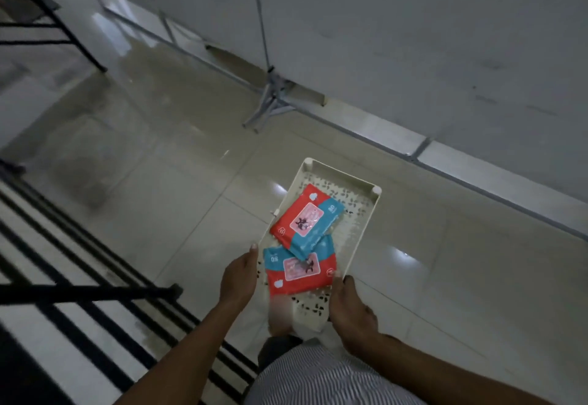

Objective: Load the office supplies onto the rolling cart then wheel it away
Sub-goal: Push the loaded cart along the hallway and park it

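A cream plastic rolling cart (366, 213) with a perforated top shelf stands on the tiled floor in front of me. Two red and blue wipe packs lie on that shelf: one (307, 220) toward the far end, the other (300, 272) nearer me, partly under the first. My left hand (240, 277) grips the cart's left near edge. My right hand (350, 306) grips its right near corner. The cart's lower shelves and wheels are hidden below the top shelf.
A grey tripod stand (270, 99) stands at the foot of the white wall ahead. A black and white striped rug (63, 277) lies to the left. A black metal frame (47, 22) stands at the far left. Glossy floor tiles (461, 277) stretch to the right.
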